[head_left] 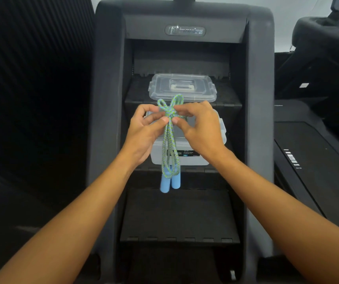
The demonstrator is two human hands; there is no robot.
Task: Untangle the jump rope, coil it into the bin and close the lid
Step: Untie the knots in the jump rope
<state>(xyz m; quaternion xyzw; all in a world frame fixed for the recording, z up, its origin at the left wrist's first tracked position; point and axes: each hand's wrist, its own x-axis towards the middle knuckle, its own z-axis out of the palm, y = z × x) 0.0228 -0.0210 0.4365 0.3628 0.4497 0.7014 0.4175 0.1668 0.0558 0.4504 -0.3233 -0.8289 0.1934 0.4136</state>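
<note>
Knot still tied, held up over the open bin (193, 160).
Left hand (144, 132) and right hand (199, 128) pinch the jump rope (168, 140) at its knot (169, 114), fingers clamped on either side, likely to pull it apart. The blue handles (169, 182) hang below the fingers. The lid (182, 87) lies beyond them, leaving the bin open.

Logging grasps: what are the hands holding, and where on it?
The left hand and right hand both pinch the jump rope at its knot; the handles hang free.

Black stair-climber machine (111, 119), dark steps (176, 214)
</note>
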